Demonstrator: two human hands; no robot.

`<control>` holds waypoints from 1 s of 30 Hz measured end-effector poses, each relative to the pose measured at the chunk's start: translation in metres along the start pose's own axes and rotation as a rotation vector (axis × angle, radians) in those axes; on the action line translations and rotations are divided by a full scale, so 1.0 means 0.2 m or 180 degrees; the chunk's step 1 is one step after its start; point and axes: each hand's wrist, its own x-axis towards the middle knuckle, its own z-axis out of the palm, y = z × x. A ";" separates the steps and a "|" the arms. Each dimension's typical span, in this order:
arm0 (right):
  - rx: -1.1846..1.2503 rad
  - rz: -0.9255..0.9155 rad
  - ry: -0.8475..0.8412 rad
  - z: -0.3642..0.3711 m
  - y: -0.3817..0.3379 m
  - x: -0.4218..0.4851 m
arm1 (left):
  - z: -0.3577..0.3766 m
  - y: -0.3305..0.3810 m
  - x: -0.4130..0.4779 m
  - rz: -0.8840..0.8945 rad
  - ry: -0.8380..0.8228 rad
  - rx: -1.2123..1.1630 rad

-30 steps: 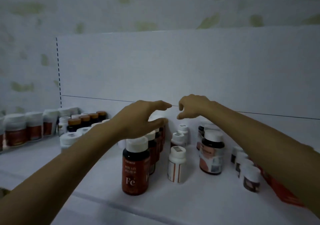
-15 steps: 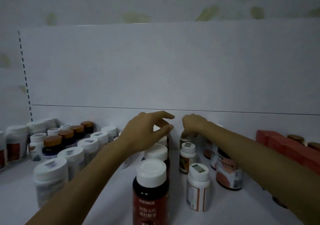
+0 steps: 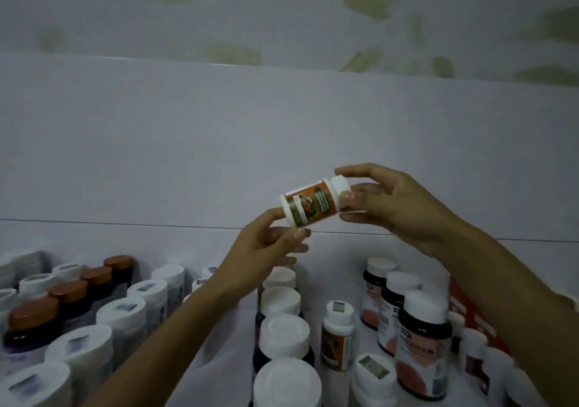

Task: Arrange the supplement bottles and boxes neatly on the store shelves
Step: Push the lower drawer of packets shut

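A small white bottle with an orange and green label [image 3: 308, 206] is held sideways in the air above the shelf, cap to the right. My right hand [image 3: 388, 209] grips its white cap end with thumb and fingers. My left hand [image 3: 266, 253] pinches its base from below. Under them stand several bottles: a row of dark bottles with white caps [image 3: 283, 337] down the middle, small white bottles with orange labels [image 3: 336, 334], and dark bottles with pinkish labels [image 3: 423, 347] to the right.
White-capped and brown-capped bottles [image 3: 56, 294] crowd the shelf's left side. A red box [image 3: 470, 309] stands at the right behind small white-capped bottles. The white back panel [image 3: 282, 140] rises right behind everything; bare shelf floor [image 3: 225, 344] shows between the rows.
My right hand took a small orange-labelled bottle from the back of the shelf and raised it. My left hand came up to hold its base. The view has moved closer to the shelf.
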 end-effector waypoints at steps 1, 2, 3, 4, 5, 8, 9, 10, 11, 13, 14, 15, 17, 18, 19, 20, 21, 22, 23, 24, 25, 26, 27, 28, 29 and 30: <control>0.0020 -0.0010 -0.0026 0.02 0.02 -0.02 | 0.01 0.00 -0.02 -0.0021 -0.0022 -0.0151; 0.0028 -0.0017 -0.0035 0.03 0.04 -0.03 | 0.01 0.01 -0.03 -0.0046 0.0003 -0.0280; 0.0011 -0.0032 -0.0039 0.04 0.04 -0.03 | 0.01 0.02 -0.04 -0.0053 0.0051 -0.0382; -0.0059 -0.0041 -0.0056 0.05 0.04 -0.02 | 0.01 0.03 -0.05 -0.0046 0.0113 -0.0446; -0.0169 -0.0046 -0.0103 0.05 0.03 -0.01 | 0.00 0.04 -0.06 -0.0015 0.0177 -0.0482; -0.0504 -0.0039 -0.0361 0.09 -0.03 0.04 | -0.01 0.06 -0.07 0.0192 0.0418 -0.0542; -0.0622 -0.0030 -0.0446 0.10 -0.04 0.06 | -0.01 0.06 -0.07 0.0284 0.0494 -0.0506; -0.0716 -0.0021 -0.0519 0.13 -0.04 0.08 | -0.02 0.06 -0.08 0.0365 0.0558 -0.0437; -0.0782 -0.0027 -0.0573 0.15 -0.04 0.09 | -0.02 0.06 -0.07 0.0428 0.0606 -0.0346; -0.0816 -0.0078 -0.0623 0.17 -0.03 0.13 | -0.04 0.04 -0.07 0.0465 0.0663 -0.0250; -0.0792 -0.0107 -0.0648 0.18 -0.02 0.14 | -0.06 0.04 -0.07 0.0450 0.0656 -0.0284; -0.0756 -0.0133 -0.0697 0.17 -0.01 0.15 | -0.07 0.03 -0.07 0.0425 0.0630 -0.0361; -0.0599 -0.0148 -0.0838 0.16 0.01 0.16 | -0.07 0.01 -0.07 0.0390 0.0641 -0.0508; -0.0488 -0.0151 -0.0904 0.16 0.03 0.16 | -0.08 0.01 -0.06 0.0427 0.0690 -0.0514; -0.0392 -0.0169 -0.0943 0.15 0.05 0.16 | -0.07 0.00 -0.06 0.0512 0.0734 -0.0454; -0.0317 -0.0194 -0.0952 0.16 0.07 0.16 | -0.07 -0.01 -0.06 0.0612 0.0765 -0.0333; -0.0251 -0.0209 -0.0938 0.16 0.09 0.17 | -0.07 -0.02 -0.05 0.0698 0.0790 -0.0166; -0.0180 -0.0211 -0.0905 0.17 0.10 0.18 | -0.07 -0.03 -0.06 0.0756 0.0813 -0.0001; -0.0126 -0.0206 -0.0864 0.17 0.12 0.19 | -0.07 -0.04 -0.06 0.0799 0.0825 0.0139; -0.0101 -0.0204 -0.0839 0.18 0.13 0.19 | -0.07 -0.05 -0.06 0.0832 0.0833 0.0231; -0.0091 -0.0210 -0.0848 0.18 0.14 0.20 | -0.07 -0.06 -0.06 0.0861 0.0840 0.0293; -0.0074 -0.0223 -0.0878 0.18 0.14 0.20 | -0.07 -0.07 -0.06 0.0872 0.0842 0.0321; -0.0043 -0.0242 -0.0907 0.18 0.14 0.20 | -0.07 -0.07 -0.06 0.0842 0.0845 0.0311; -0.0010 -0.0264 -0.0919 0.17 0.14 0.20 | -0.08 -0.07 -0.06 0.0772 0.0858 0.0253; 0.0005 -0.0292 -0.0912 0.17 0.14 0.19 | -0.08 -0.07 -0.06 0.0670 0.0866 0.0147; -0.0008 -0.0329 -0.0898 0.17 0.14 0.19 | -0.08 -0.06 -0.06 0.0567 0.0874 0.0042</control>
